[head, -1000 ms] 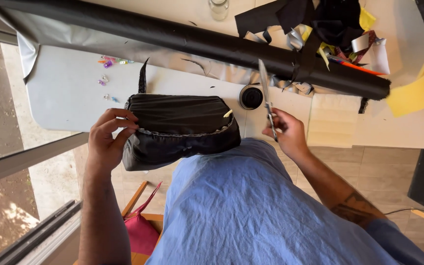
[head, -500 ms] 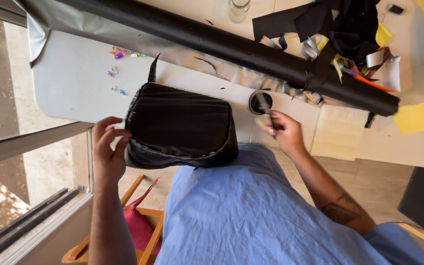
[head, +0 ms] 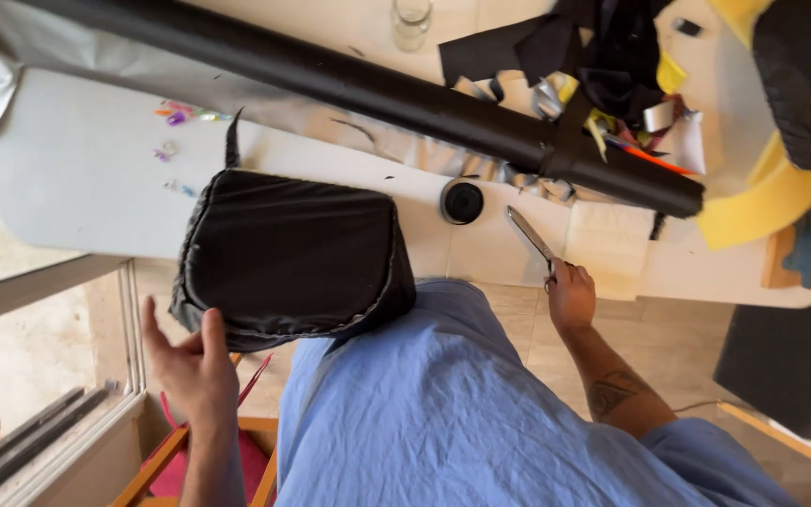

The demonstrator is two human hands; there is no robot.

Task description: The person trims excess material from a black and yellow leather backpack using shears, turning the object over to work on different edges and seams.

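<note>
A black padded cushion [head: 288, 253] with stitched edges lies flat, half on the white table [head: 77, 178] and half over its near edge against my blue shirt. My left hand [head: 190, 361] hovers just below the cushion's near left corner, fingers spread, holding nothing. My right hand [head: 570, 296] is at the table's near edge, closed on the handles of a pair of scissors [head: 529, 233] whose blades point up and left. A small black round spool [head: 463, 201] sits on the table between the cushion and the scissors.
A long black roll [head: 377, 89] lies diagonally across the table. Black fabric scraps [head: 556, 42], yellow foam [head: 762, 202], a glass jar [head: 411, 19] and small coloured bits [head: 175, 117] lie around it. A wooden chair with pink fabric [head: 175, 465] stands below left.
My left hand has let go of the cushion and pulled back below it. The cushion now lies flat. My right hand moved right and down with the scissors.
</note>
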